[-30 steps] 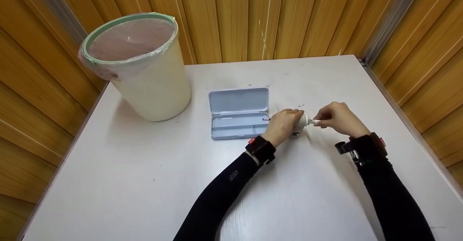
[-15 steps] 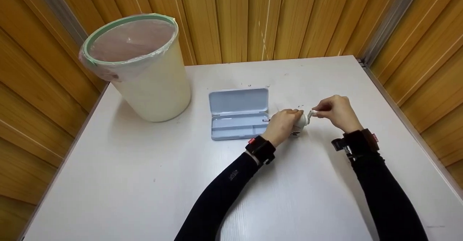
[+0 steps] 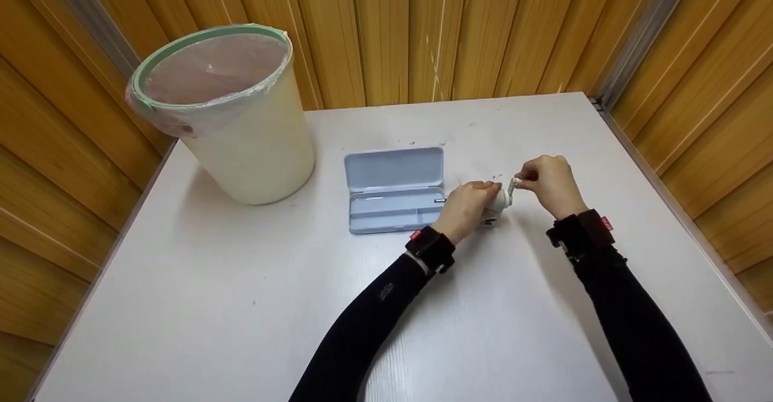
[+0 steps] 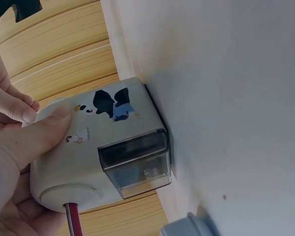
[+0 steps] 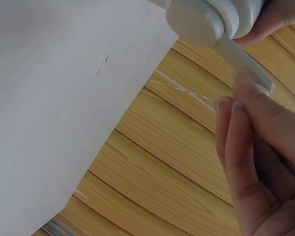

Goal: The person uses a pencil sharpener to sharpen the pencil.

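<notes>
A small white pencil sharpener (image 3: 496, 201) (image 4: 98, 157) with a clear shavings drawer stands on the white table (image 3: 241, 305). My left hand (image 3: 466, 207) grips its body from the left, thumb (image 4: 34, 140) along the side. A red pencil (image 4: 73, 219) sticks into its front. My right hand (image 3: 546, 181) pinches the sharpener's crank handle (image 3: 513, 186) (image 5: 243, 64), which points up and away. The crank hub (image 5: 196, 22) shows in the right wrist view.
An open light-blue pencil case (image 3: 394, 189) lies just left of my left hand. A cream waste bin (image 3: 226, 109) with a green rim and plastic liner stands at the table's far left. Wooden walls close in the table on three sides.
My right hand has moved up and away with the crank handle, turning it. My left hand stays on the sharpener.
</notes>
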`<act>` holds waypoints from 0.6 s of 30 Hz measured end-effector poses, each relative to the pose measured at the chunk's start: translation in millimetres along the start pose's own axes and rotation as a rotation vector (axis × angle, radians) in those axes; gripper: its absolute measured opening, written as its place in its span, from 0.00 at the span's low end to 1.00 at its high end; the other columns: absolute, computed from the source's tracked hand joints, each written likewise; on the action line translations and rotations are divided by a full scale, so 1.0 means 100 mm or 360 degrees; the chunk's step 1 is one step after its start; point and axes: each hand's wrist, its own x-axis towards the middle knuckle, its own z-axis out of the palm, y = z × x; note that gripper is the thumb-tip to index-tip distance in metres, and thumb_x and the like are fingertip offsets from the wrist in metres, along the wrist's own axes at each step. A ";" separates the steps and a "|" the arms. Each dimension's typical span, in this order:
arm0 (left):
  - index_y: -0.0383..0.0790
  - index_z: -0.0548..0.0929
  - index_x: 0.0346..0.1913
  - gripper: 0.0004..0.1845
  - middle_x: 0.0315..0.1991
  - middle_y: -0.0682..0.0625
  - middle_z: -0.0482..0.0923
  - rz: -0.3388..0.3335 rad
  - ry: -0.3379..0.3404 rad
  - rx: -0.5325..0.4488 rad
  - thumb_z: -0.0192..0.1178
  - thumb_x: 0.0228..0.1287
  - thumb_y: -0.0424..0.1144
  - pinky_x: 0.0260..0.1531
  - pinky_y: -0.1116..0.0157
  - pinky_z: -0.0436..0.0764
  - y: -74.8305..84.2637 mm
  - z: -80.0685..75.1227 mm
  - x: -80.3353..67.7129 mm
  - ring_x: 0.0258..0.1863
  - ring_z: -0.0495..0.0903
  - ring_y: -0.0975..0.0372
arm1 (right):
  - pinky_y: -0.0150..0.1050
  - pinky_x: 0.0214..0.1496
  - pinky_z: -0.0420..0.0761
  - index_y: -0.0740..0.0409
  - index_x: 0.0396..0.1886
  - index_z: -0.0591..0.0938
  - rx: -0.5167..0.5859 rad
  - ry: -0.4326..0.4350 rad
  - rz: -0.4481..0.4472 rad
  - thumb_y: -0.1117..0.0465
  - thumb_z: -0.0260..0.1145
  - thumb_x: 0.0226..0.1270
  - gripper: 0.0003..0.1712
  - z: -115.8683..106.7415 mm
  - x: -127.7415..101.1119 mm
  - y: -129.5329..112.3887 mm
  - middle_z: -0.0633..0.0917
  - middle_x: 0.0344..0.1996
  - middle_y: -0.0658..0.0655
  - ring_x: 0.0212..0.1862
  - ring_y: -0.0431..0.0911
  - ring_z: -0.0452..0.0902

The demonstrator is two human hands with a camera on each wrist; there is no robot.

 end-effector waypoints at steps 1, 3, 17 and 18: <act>0.44 0.81 0.59 0.23 0.50 0.53 0.86 0.0002 0.0006 0.0001 0.69 0.59 0.39 0.50 0.69 0.84 0.00 0.00 0.00 0.48 0.85 0.61 | 0.49 0.36 0.80 0.71 0.29 0.86 -0.0014 0.0030 -0.0011 0.71 0.74 0.54 0.05 0.02 0.00 0.00 0.87 0.29 0.69 0.33 0.61 0.83; 0.44 0.81 0.59 0.23 0.50 0.53 0.86 0.0009 0.0008 -0.0001 0.69 0.60 0.39 0.51 0.69 0.84 -0.01 0.00 0.00 0.49 0.85 0.61 | 0.53 0.37 0.80 0.71 0.28 0.86 -0.0035 0.0091 -0.0036 0.71 0.73 0.54 0.05 0.06 0.01 0.01 0.87 0.28 0.69 0.32 0.61 0.83; 0.45 0.81 0.59 0.25 0.53 0.52 0.85 0.0021 0.0023 -0.0032 0.70 0.57 0.39 0.52 0.68 0.84 -0.02 0.02 0.00 0.51 0.84 0.61 | 0.56 0.38 0.81 0.72 0.28 0.84 -0.0046 0.0276 -0.0105 0.72 0.72 0.55 0.05 0.26 0.04 0.09 0.87 0.28 0.70 0.33 0.64 0.83; 0.45 0.81 0.59 0.25 0.53 0.52 0.85 0.0022 0.0022 -0.0038 0.70 0.57 0.39 0.52 0.68 0.84 -0.01 0.03 0.00 0.51 0.84 0.61 | 0.56 0.38 0.82 0.73 0.28 0.84 -0.0053 0.0272 -0.0107 0.72 0.72 0.56 0.05 0.29 0.05 0.12 0.87 0.28 0.70 0.33 0.64 0.83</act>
